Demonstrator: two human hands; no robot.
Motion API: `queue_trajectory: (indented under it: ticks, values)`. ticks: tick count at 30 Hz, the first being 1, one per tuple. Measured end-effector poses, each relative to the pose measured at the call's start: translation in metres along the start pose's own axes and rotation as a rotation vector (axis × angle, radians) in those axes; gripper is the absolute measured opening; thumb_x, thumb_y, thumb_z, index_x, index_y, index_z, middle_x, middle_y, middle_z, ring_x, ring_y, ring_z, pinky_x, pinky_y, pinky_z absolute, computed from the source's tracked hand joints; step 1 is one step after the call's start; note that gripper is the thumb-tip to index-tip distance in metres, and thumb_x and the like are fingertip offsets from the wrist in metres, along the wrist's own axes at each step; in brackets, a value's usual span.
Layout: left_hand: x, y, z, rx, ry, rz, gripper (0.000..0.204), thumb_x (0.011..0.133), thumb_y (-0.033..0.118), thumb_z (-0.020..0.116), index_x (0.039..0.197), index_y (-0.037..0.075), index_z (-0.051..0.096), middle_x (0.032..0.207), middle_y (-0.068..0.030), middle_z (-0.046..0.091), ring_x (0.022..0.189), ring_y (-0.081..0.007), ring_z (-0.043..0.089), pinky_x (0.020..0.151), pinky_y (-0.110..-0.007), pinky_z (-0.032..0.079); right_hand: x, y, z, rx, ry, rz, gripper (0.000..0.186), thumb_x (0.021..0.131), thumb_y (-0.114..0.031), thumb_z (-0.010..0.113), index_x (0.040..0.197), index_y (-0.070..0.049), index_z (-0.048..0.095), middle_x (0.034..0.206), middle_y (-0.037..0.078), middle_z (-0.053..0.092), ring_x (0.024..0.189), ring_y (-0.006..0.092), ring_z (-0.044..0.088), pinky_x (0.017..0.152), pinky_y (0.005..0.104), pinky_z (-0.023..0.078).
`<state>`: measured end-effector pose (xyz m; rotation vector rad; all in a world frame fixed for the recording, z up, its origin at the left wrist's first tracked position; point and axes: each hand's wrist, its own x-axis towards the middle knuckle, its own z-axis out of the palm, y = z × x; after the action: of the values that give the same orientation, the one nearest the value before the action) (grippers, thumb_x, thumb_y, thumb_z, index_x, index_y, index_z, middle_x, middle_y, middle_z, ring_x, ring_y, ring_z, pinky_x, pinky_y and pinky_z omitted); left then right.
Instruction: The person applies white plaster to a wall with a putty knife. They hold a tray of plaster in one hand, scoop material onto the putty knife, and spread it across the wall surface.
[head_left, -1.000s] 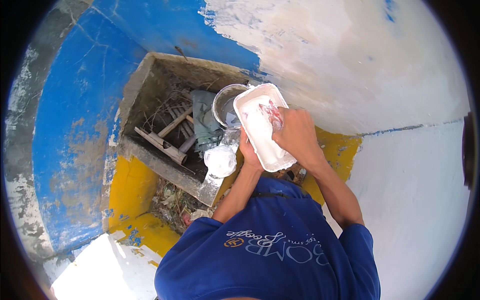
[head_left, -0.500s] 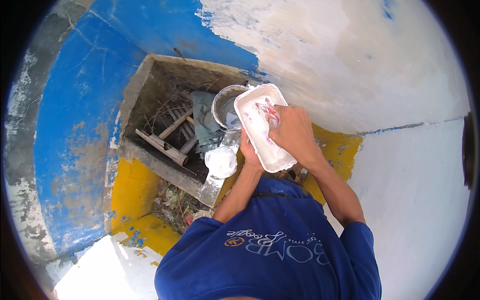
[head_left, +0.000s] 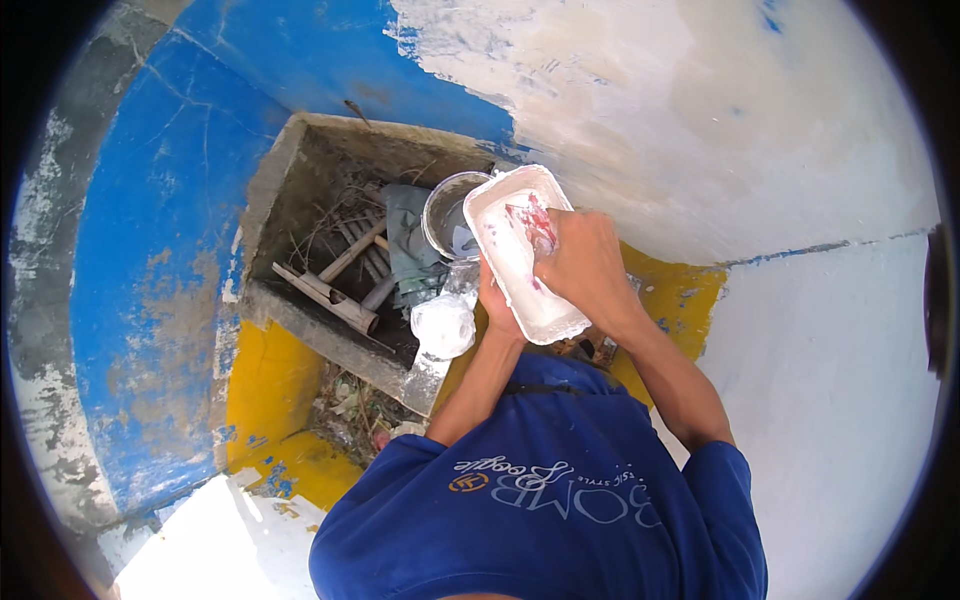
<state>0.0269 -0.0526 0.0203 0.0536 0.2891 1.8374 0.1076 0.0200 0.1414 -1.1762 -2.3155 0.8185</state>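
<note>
A white rectangular tray (head_left: 553, 318), its rim crusted with a pale paste, is held in front of my body. My left hand (head_left: 500, 306) grips it from the left side and beneath, with most of its fingers hidden behind it. Inside the tray my right hand (head_left: 592, 268) is closed around a red, white-smeared flat tool (head_left: 533, 220). The tool's full shape is covered by the hand and the paste, so I cannot tell its exact kind. White paste with reddish streaks coats the tray's inside.
A round bucket (head_left: 432, 222) and a lumpy white bundle (head_left: 443, 326) stand just left of the tray. A concrete planter (head_left: 330, 335) holds bamboo pieces (head_left: 325, 300), twigs and grey-green cloth (head_left: 408, 240). Blue wall (head_left: 150, 230) and patchy white wall (head_left: 690, 110) surround it.
My right hand and the red tool have shifted very slightly inside the tray. The tray has moved a touch to the left; both grips are the same.
</note>
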Motion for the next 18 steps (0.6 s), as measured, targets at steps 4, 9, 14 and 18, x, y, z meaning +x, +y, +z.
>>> queue_trajectory:
  ticks: [4,9,14,18]
  values:
    - [0.001,0.000,-0.010,-0.058,-0.151,-0.007,0.060,0.101,0.048,0.031,0.145,0.008,0.036,0.142,-0.0115,0.047,0.127,-0.0285,0.048,0.109,-0.045,0.037,0.001,-0.001,0.005,0.022,-0.030,0.006,0.022,0.058,-0.008,0.062,0.072,0.008,0.063,0.066,0.031,0.058,0.064,0.0473,0.058,0.065,0.0494,0.049]
    - [0.003,-0.001,-0.010,-0.068,-0.166,-0.031,0.058,0.101,0.046,0.030,0.145,0.009,0.036,0.141,-0.0107,0.048,0.128,-0.0278,0.047,0.109,-0.045,0.036,0.002,-0.006,-0.005,0.016,-0.019,-0.004,0.024,0.056,-0.009,0.062,0.073,0.008,0.063,0.065,0.031,0.057,0.063,0.0473,0.058,0.064,0.0503,0.048]
    - [0.004,-0.001,0.008,0.095,-0.042,0.002,0.057,0.101,0.046,0.029,0.145,0.011,0.037,0.141,-0.0102,0.047,0.128,-0.0273,0.047,0.109,-0.045,0.036,0.010,-0.003,-0.008,0.033,0.082,0.086,0.025,0.057,-0.009,0.062,0.075,0.009,0.064,0.065,0.031,0.058,0.063,0.0476,0.058,0.065,0.0503,0.049]
    - [0.000,-0.005,0.011,0.039,0.138,-0.040,0.059,0.102,0.045,0.029,0.147,0.008,0.033,0.145,-0.0117,0.044,0.130,-0.0273,0.045,0.111,-0.043,0.034,-0.006,0.001,0.007,0.024,0.022,-0.028,0.020,0.060,-0.009,0.062,0.072,0.007,0.065,0.065,0.029,0.060,0.062,0.0453,0.062,0.063,0.0500,0.051]
